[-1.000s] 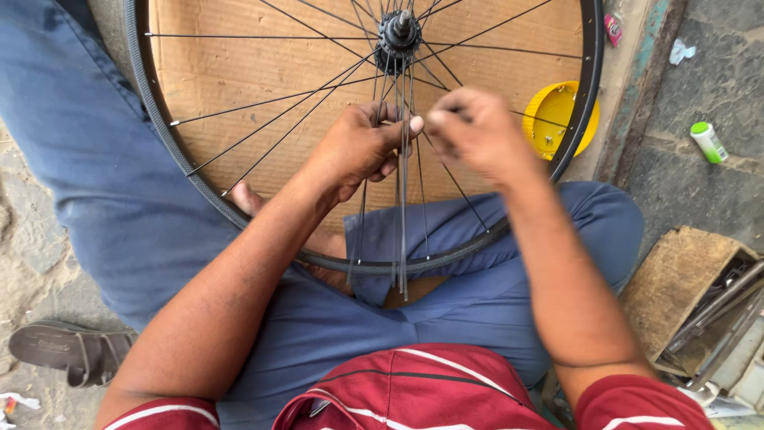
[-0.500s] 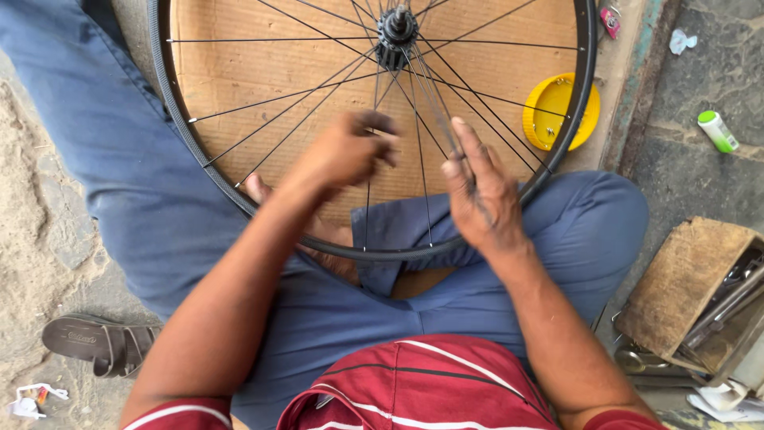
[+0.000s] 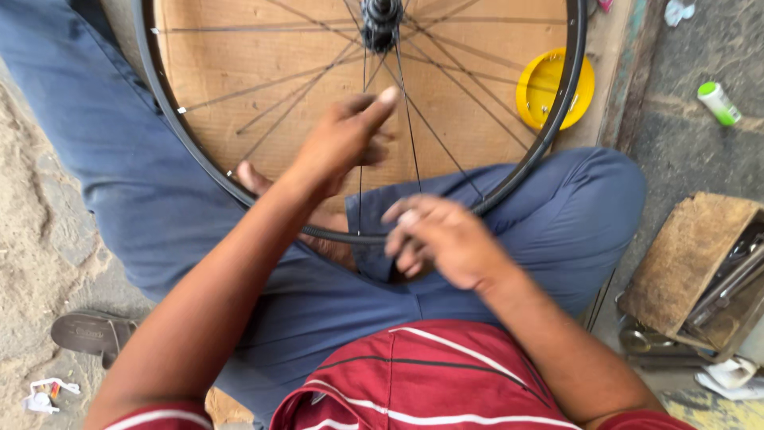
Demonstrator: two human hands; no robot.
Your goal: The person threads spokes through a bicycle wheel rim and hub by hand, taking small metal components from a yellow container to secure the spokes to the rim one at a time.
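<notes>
Since half a second before, the right hand (image 3: 446, 243) had dropped away from the spokes toward the near rim, while the left hand (image 3: 346, 143) had lifted and stretched a finger toward the middle of the bicycle wheel (image 3: 171, 103). That wheel rested across the seated person's lap, its black rim over the blue trousers and a wooden board (image 3: 239, 64) behind it. The left hand was loosely open, forefinger extended among the spokes near the hub (image 3: 380, 22), gripping nothing visible. The right hand was blurred, fingers curled at the rim's lower edge; whether it pinched a spoke or nipple could not be told. Most spokes already ran from hub to rim, so the lacing looked well along, with adjustment seemingly left. A yellow dish (image 3: 545, 84) sat beyond the rim, and a wooden toolbox (image 3: 684, 255) lay to the right.
</notes>
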